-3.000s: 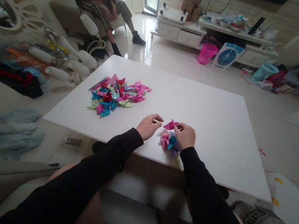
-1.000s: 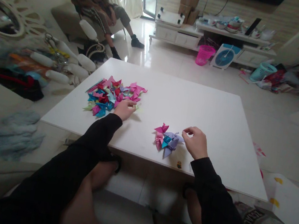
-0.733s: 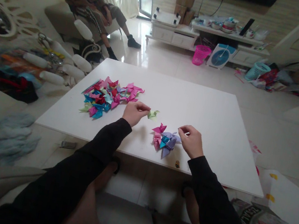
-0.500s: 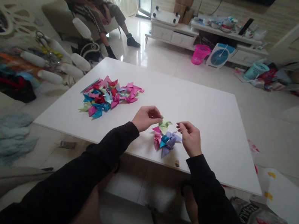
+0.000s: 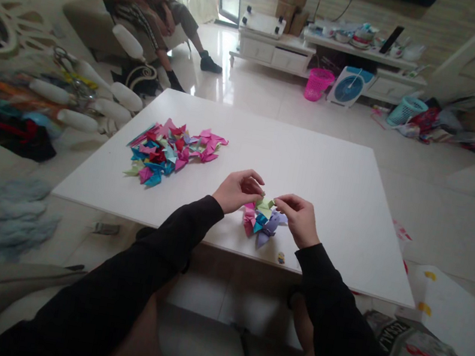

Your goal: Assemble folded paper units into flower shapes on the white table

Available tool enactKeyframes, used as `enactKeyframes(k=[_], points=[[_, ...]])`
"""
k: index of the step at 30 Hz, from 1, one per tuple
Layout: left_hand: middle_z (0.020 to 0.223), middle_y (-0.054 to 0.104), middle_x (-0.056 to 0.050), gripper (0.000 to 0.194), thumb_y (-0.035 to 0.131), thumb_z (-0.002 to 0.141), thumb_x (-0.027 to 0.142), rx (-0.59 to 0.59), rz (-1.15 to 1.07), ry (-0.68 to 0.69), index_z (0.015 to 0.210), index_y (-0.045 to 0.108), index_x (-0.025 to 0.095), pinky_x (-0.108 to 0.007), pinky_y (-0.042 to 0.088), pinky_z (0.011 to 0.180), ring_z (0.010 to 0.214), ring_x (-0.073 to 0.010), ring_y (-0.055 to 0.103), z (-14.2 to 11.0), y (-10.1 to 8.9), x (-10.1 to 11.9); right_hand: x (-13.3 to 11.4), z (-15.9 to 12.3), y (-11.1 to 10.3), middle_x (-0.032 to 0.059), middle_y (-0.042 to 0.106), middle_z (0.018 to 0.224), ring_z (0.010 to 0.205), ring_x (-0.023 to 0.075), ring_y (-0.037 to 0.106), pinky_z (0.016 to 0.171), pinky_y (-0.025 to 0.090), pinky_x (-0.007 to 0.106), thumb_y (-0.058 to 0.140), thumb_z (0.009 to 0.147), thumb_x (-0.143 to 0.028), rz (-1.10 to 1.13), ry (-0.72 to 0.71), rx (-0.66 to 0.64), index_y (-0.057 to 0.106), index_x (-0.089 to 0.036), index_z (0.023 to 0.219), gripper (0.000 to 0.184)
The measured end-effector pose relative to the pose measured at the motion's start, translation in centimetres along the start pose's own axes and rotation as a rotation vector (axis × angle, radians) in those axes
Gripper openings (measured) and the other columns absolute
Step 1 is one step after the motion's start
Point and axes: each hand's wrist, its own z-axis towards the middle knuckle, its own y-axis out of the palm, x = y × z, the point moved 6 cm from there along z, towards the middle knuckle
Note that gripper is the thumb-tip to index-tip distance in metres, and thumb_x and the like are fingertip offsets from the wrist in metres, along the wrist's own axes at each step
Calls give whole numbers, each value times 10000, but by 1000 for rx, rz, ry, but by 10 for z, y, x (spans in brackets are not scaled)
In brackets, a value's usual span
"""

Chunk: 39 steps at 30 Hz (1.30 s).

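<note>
A light green origami crane [image 5: 264, 208] is between my two hands, just above the near part of the white table [image 5: 313, 160]. My left hand [image 5: 240, 192] pinches its left side between thumb and fingers. From the right, my right hand [image 5: 297, 217] closes its fingertips on the other end of the crane. Below and touching it, or nearly so, is a small cluster of folded paper cranes: a pink one [image 5: 249, 219], a blue one [image 5: 259, 223] and purple ones [image 5: 269, 229]. Fingers hide parts of the green paper.
A large pile of colourful folded paper cranes [image 5: 163, 156] lies on the table's left side. A tiny figure sticker [image 5: 281, 258] is by the near edge. Beyond the table are a seated person [image 5: 156, 12], a pink basket [image 5: 318, 84] and a blue fan [image 5: 349, 87].
My right hand has come left and down to the green crane's right end. My left hand has shifted slightly right, and the green crane with it.
</note>
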Motion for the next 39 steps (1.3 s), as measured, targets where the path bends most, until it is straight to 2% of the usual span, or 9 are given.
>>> enactKeyframes(k=[5,11,16,22,26,29,32,34,39], points=[[817,737,-47,322,802,687,164,-2,59,-18,957,629,145,-280,565,729,763,-154,713,-3,1,2,2,0,4,16,678,629,620,151,592,631,458,294,810,690,-411,52,70,-18,733,-171,708,253],[967,723,-65,210,688,733,91,116,149,-80,931,648,146,-247,527,701,837,-149,696,1,-10,-3,3,2,-1,0,663,633,598,136,586,611,450,282,798,683,-359,110,56,99,725,-177,708,198],[864,736,-72,310,782,710,104,7,-90,-403,968,612,127,-294,545,694,735,-164,710,-5,-1,-33,13,5,-3,-4,679,689,606,125,594,577,412,258,789,683,-337,241,110,142,714,-187,728,173],[790,755,-95,421,914,674,262,-22,-282,-401,923,609,116,-307,563,716,732,-191,741,-9,6,-38,13,2,1,8,692,700,609,128,595,589,409,261,798,683,-345,286,142,93,716,-188,725,182],[752,749,-75,419,918,677,273,13,-344,-421,913,606,124,-313,571,730,695,-173,731,-8,4,-38,11,4,0,16,683,674,619,134,589,599,407,270,734,742,-346,279,104,66,715,-190,720,159],[730,740,-63,388,910,676,228,17,-382,-466,891,605,125,-287,561,722,681,-161,725,-8,6,-38,11,6,-8,10,687,722,635,132,582,604,414,273,713,736,-308,229,65,129,725,-195,789,125],[735,739,-60,347,897,668,175,-7,-413,-522,874,623,122,-276,558,718,670,-158,723,-9,10,-37,6,7,-14,18,715,869,728,144,604,652,454,282,745,705,-276,145,-17,159,735,-215,959,261],[740,739,-66,314,886,669,159,-40,-425,-559,864,644,114,-279,560,730,669,-157,723,-11,14,-36,-1,6,-11,35,726,976,804,158,617,696,481,298,768,709,-291,96,-75,94,732,-228,1056,354],[784,743,-89,273,856,699,186,-42,-425,-589,896,681,114,-277,556,724,691,-163,722,-13,14,-34,-13,2,-6,39,729,838,755,170,612,687,488,313,782,740,-370,12,-101,15,762,-204,879,218]])
